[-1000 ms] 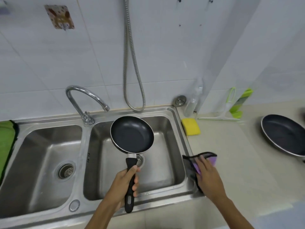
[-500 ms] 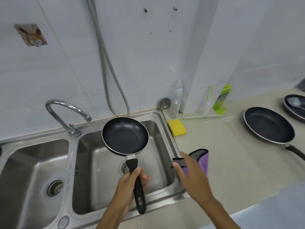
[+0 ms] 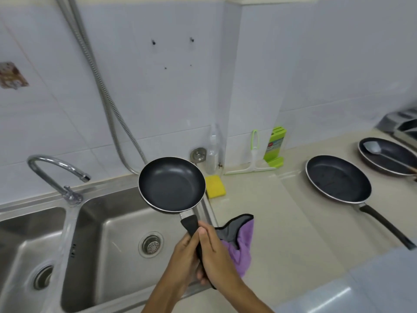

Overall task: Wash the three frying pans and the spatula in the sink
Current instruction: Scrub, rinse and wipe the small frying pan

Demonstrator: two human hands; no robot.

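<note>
Two hands share one handle: the left hand (image 3: 185, 256) and the right hand (image 3: 216, 254) both have their fingers curled round the black handle (image 3: 190, 223) of the small pan (image 3: 172, 184). The pan hangs in the air at the centre of the frame, above the right rim of the sink (image 3: 112, 224), with its dark inside tilted toward the camera. It looks like a change of grip, one hand taking over from the other, though I cannot tell which will keep it. To do it well, the giving hand should not slacken until the taking hand is wrapped fully round, high up near the bowl where the weight sits; a wet handle would slip. Keeping the pan over the basin would let drips fall there and not on the purple cloth (image 3: 241, 245) just right of the hands. If scrubbing comes next, the freed hand has the yellow sponge (image 3: 216, 186) just right of the pan and the tap (image 3: 56, 168) at centre left. The medium pan (image 3: 338, 179) lies on the counter (image 3: 282, 211) at right, and the third pan (image 3: 392, 159) at the far right edge holds the spatula (image 3: 372, 147); whether those are washed I cannot tell
</note>
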